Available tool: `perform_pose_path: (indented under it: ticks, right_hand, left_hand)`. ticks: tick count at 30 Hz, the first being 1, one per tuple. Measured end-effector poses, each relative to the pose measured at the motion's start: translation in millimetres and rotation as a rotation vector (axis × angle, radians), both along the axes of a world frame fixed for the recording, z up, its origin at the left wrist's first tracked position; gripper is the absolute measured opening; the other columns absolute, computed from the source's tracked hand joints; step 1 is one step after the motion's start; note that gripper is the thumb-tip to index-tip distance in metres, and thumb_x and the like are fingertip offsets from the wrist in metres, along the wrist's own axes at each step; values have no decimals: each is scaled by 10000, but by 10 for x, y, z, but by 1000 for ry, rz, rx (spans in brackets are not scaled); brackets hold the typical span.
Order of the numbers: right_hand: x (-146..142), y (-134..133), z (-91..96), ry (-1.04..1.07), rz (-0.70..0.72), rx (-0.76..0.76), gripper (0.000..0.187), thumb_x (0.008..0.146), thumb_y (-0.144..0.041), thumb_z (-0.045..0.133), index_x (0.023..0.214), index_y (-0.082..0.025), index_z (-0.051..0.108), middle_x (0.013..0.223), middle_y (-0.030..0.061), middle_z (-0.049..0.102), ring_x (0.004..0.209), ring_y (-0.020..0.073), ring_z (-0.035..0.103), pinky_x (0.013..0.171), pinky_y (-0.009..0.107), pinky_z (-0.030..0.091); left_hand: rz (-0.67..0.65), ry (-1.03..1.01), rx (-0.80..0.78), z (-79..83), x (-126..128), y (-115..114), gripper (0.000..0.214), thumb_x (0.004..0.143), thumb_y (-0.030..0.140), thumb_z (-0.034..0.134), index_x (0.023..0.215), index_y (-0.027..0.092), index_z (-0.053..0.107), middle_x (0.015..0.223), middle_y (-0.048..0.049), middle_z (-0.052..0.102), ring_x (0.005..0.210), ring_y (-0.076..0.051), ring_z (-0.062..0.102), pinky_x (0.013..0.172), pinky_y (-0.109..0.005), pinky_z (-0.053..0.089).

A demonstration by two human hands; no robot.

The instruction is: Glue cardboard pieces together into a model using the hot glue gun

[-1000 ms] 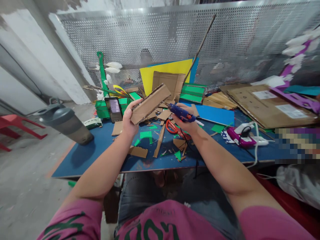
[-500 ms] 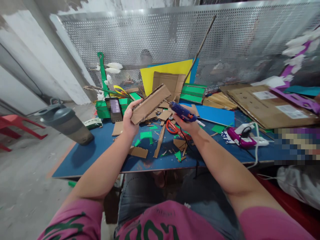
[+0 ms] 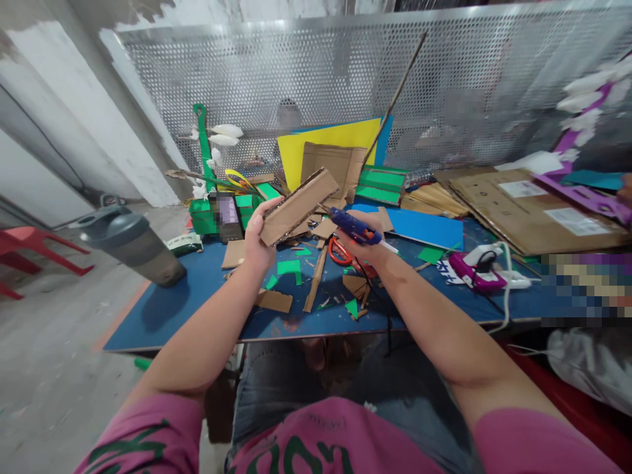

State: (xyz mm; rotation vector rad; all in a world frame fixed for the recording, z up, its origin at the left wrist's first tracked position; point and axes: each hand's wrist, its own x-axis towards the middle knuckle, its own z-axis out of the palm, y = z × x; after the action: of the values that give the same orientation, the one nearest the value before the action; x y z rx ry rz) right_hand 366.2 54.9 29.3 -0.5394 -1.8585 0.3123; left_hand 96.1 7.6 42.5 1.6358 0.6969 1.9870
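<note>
A long brown cardboard piece (image 3: 301, 207) with raised edges is tilted up over the table, gripped at its lower left end by my left hand (image 3: 257, 230). My right hand (image 3: 363, 240) is wrapped around a blue glue gun (image 3: 354, 226). The gun's nozzle points left and is at the cardboard's lower right edge; whether it touches is too small to tell. Orange-handled scissors (image 3: 340, 251) lie beneath my right hand, partly hidden by it. A black cord hangs down from the gun past the table's front edge.
Cardboard scraps (image 3: 275, 301) and green offcuts (image 3: 289, 268) litter the blue table (image 3: 197, 316). A grey shaker bottle (image 3: 133, 240) stands left, near a phone (image 3: 228, 217). On the right are a purple power strip (image 3: 476, 271) and flat cardboard (image 3: 513, 204). Perforated metal (image 3: 247, 79) rises behind.
The glue gun in my right hand has moved slightly left along the cardboard's edge. My left hand and the cardboard have shifted only a little.
</note>
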Motion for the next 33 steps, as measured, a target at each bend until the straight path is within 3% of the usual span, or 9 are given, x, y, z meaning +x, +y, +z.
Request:
perform_pose_path:
  ticks: [9,15,21,26,33]
  right_hand:
    - [9,-36,60,51,-61,37,200,952,-444,776,958,-246,746,856,40,731,767,232,676,738,374,561]
    - [8,-89,109,67,-179,52,242,939,-429,781,825,-238,685,751,27,672,695,211,602,695,369,532]
    - [2,-75,99,15,-67,73,182,962,-376,755,853,-250,680,772,21,658,695,212,604,683,374,513]
    - [-16,-62,71,-54,-59,58,332,971,-392,752,748,-254,548,707,-10,559,626,172,510,609,347,419]
    - [-11,-7,61,-1,-90,41,179,976,-382,745,884,-236,696,810,17,696,702,192,623,666,344,495]
  left_hand:
    - [0,0,8,-9,-2,18,650,1051,741,477,1316,235,785,1363,-143,760,1353,-393,675,1093,-571,612]
    - [4,6,-31,-44,-13,66,626,1045,734,466,1290,266,803,1323,-104,775,1350,-376,685,1060,-512,638]
    - [-14,-19,-82,-72,-12,93,609,1035,735,504,1299,275,803,1336,-87,779,1320,-349,710,1047,-476,643]
    - [-98,-74,-126,-72,-6,85,611,1023,745,517,1319,288,795,1339,-83,782,1282,-351,733,975,-463,669]
    - [-89,-89,-111,-74,-1,82,609,1028,734,526,1338,279,787,1374,-88,769,1320,-354,708,999,-454,653]
